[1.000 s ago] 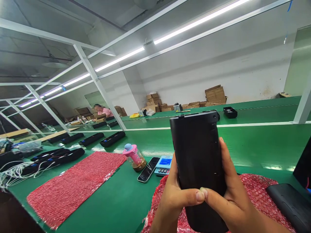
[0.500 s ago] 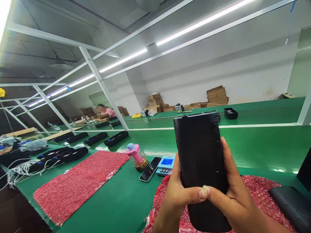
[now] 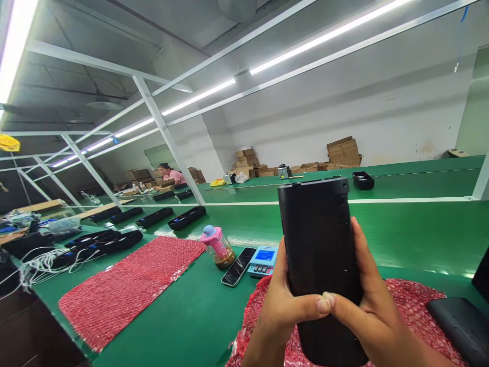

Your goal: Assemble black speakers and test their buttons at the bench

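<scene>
I hold a tall black plastic housing [image 3: 319, 244] upright in front of me, over a red bubble-wrap sheet [image 3: 408, 306] on the green bench. My left hand [image 3: 284, 311] wraps its left side and my right hand [image 3: 369, 316] wraps its right side. Both thumbs press together on the near face, low down. The lower end of the housing is hidden by my hands.
A second red bubble-wrap sheet [image 3: 130, 285] lies to the left. A pink-lidded bottle [image 3: 217, 247], a phone [image 3: 239, 266] and a small blue-screened device [image 3: 263, 260] stand behind it. Black housings [image 3: 187, 217] line the green conveyor [image 3: 412, 224]; another [image 3: 458, 326] lies at right. White cables [image 3: 42, 262] far left. A person [image 3: 171, 176] sits far back.
The view has drifted slightly, so the housing and my hands sit a little further right and lower. My grip on the housing is the same.
</scene>
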### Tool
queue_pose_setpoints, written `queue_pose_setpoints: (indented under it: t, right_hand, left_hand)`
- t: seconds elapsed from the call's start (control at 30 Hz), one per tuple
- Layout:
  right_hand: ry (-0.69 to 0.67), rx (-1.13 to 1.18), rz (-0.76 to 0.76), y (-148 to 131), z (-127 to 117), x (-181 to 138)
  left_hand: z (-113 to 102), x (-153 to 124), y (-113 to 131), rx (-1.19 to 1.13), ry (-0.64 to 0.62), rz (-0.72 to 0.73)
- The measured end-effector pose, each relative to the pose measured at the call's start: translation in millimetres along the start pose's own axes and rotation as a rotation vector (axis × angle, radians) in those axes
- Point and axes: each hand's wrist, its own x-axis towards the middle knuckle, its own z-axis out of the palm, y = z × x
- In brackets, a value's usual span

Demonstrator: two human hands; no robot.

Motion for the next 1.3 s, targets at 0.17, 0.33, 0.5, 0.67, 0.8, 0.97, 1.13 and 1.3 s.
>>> queue_pose_setpoints:
  t: [0.17,0.33,0.5,0.67,0.8,0.97,1.13,1.3]
  right_hand:
    - [0.009,0.012,0.029,-1.8,1.8,-0.8]
    - [0.004,0.028,0.039,-3.9,2.2,-0.5]
    - [0.015,0.029,0.037,-2.7,2.6,-0.8]
    - [0.008,0.042,0.044,-2.6,2.3,-0.8]
    - [-0.006,0.017,0.037,-0.8,0.6,-1.4]
    - [0.004,0.005,0.008,1.1,-0.1,-1.5]
    - [-0.018,-0.054,-0.073,1.8,0.9,1.2]
    - [-0.015,-0.123,-0.186,3.4,4.1,3.4]
  left_hand:
    - [0.1,0.1,0.6,0.006,-0.007,0.006]
    - [-0.2,0.1,0.5,0.009,-0.004,0.006]
    - [0.6,-0.2,1.2,0.008,0.002,0.004]
    - [1.7,-1.3,1.8,0.013,0.026,-0.005]
    - [1.2,-1.7,1.7,0.012,0.025,0.004]
    - [-0.1,-1.4,1.8,0.030,0.023,-0.015]
    - [-2.3,-1.0,0.0,0.036,-0.019,0.017]
    - [-4.6,-4.7,3.2,0.091,0.009,0.010]
